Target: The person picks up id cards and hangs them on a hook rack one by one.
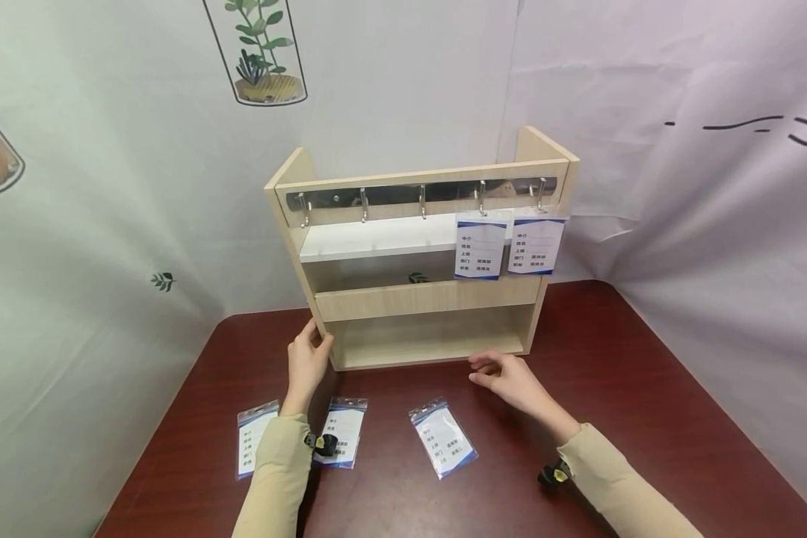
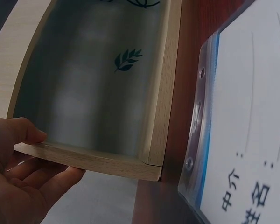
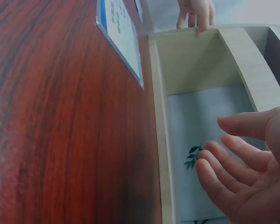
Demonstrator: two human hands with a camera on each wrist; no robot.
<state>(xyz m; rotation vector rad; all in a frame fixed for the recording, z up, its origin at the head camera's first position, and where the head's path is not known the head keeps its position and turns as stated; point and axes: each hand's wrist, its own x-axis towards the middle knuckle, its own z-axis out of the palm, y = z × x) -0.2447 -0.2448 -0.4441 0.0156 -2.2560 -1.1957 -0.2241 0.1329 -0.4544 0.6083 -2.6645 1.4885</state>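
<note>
Wooden rack (image 1: 424, 297) stands towards the back of the dark red table (image 1: 390, 508) in the head view, with two hanging badges (image 1: 480, 246) on the two rightmost of its five hooks (image 1: 423, 202); three loose badges (image 1: 442, 439) lie on the table in front. The left hand (image 1: 307, 359) grips the rack's left side panel; the right hand (image 1: 511, 379), loosely curved and holding nothing, is near the lower right front edge.

In the left wrist view, the thumb lies inside that panel and the fingers outside, a narrow pinch; one loose badge lies just beside the base.

In the right wrist view, thumb and fingers stand well apart, with no contact visible. The step looks like steadying or adjusting the rack; shifting it evenly would call for a right-hand grip opposite.
</note>
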